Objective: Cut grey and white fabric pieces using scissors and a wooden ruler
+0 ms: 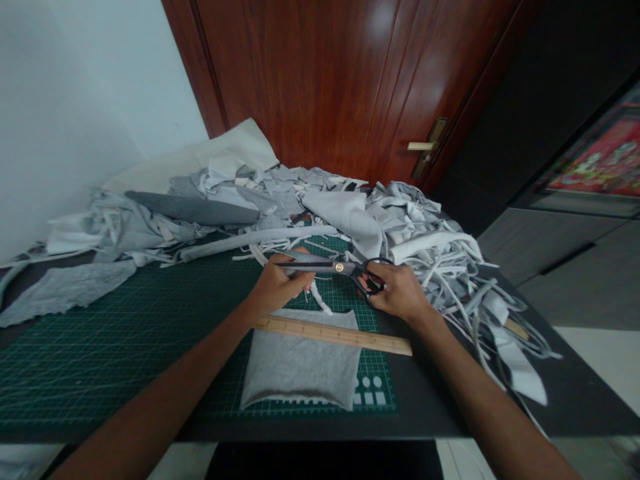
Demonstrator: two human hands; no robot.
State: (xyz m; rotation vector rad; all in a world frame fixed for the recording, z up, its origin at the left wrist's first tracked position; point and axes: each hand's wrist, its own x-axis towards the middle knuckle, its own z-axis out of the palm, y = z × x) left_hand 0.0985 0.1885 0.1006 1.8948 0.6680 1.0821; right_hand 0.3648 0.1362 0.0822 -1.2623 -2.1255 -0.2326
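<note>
Black-handled scissors (340, 267) lie — handles part-hidden — in right grip (403, 291).

Between our left hand (280, 285) and right hand (400, 290) we see fabric shears (325, 267) with smooth grey metal blades and a brass-toned pivot. Nearer us than the hands, a smooth wooden ruler (335, 335) crosses a soft, matt grey cloth piece (300, 373). Below our hands is a matt, plastic-looking cutting mat (150, 340). Beyond them we find matt cloth scraps (345, 212) and a glossy wood-grained door (300, 87) with a shiny metal handle (421, 146).
</note>
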